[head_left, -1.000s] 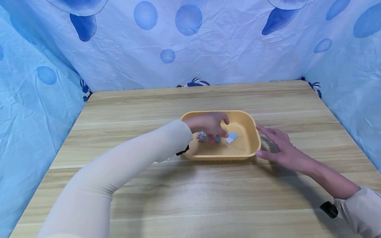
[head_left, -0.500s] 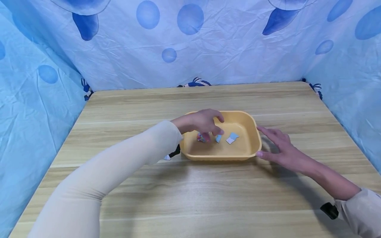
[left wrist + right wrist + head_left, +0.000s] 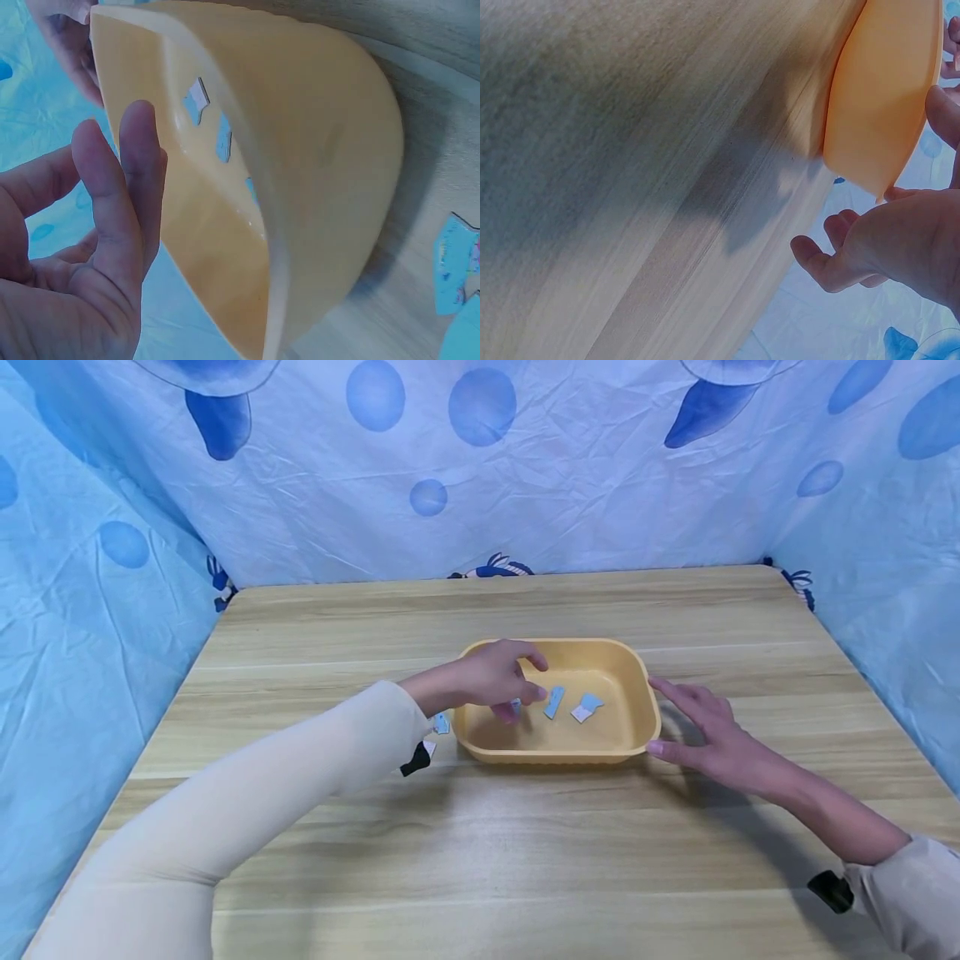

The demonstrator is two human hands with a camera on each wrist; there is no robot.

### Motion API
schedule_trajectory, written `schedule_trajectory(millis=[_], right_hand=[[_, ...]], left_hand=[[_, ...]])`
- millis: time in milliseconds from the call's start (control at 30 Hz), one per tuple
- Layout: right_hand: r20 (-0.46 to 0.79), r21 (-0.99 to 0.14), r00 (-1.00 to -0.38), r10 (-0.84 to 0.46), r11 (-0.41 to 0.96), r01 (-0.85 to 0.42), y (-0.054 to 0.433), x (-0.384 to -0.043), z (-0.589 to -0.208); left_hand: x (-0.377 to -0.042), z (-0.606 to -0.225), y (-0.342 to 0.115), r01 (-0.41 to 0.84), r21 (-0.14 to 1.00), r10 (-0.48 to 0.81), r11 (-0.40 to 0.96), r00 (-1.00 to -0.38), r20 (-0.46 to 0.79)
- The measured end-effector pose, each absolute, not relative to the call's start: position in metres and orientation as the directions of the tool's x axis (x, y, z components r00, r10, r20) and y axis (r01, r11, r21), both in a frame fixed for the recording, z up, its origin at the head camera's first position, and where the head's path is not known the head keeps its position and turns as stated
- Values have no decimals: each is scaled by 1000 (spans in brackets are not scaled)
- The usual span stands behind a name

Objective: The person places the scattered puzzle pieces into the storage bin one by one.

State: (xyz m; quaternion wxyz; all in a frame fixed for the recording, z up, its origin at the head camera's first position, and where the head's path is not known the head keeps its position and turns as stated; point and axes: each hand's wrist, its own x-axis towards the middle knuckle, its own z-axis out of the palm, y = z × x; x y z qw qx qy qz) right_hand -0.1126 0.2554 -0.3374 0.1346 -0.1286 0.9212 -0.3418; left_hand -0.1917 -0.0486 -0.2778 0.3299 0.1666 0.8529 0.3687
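Observation:
My left hand [image 3: 487, 675] hovers over the left part of a yellow plastic tray [image 3: 558, 757], fingers spread and slightly bent. Nothing shows between its fingers [image 3: 139, 142] in the left wrist view. Inside the tray lie small flat puzzle pieces: a light blue strip [image 3: 554, 702], a pale piece [image 3: 581, 714] touching a blue piece [image 3: 592, 702], and a blue bit [image 3: 515, 704] partly hidden by the left hand. At the tray's right end, my right hand [image 3: 708, 731] rests its extended index finger and thumb against the rim.
More blue puzzle pieces [image 3: 442, 723] lie on the wooden table [image 3: 525, 860] just left of the tray, partly covered by the left sleeve. Blue patterned cloth [image 3: 570, 485] hangs behind the table and along both sides.
My left hand has drawn back leftward over the tray, uncovering the blue strip. The colourful piece seen earlier is now out of sight behind the hand. My right hand stays at the rim.

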Motion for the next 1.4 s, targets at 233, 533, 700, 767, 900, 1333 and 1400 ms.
schedule_trajectory(millis=[233, 533, 700, 767, 900, 1333, 1400], right_hand=[[-150, -669, -930, -335, 727, -154, 255, -113, -338], [-132, -678, -931, -341, 716, -166, 256, -112, -338], [-128, -684, -930, -346, 710, -170, 256, -111, -338], [-123, -686, -930, -346, 707, -173, 256, -111, -338], [-115, -688, -930, -349, 703, -179, 256, -111, -338], [-113, -688, -929, -353, 702, -183, 256, -111, -337], [-113, -689, -929, -352, 702, -182, 256, -111, -337]], left_hand=[[-187, -270, -61, -7, 787, 510, 617, -758, -407], [-184, -263, -81, -15, 827, 490, 562, -799, -348], [-184, -260, -86, -36, 836, 468, 548, -815, -342], [-184, -258, -89, -45, 843, 459, 536, -822, -336], [-184, -255, -96, -58, 857, 441, 512, -838, -320], [-182, -258, -126, -83, 855, 348, 511, -890, -295], [-182, -259, -131, -92, 855, 336, 510, -894, -296]])
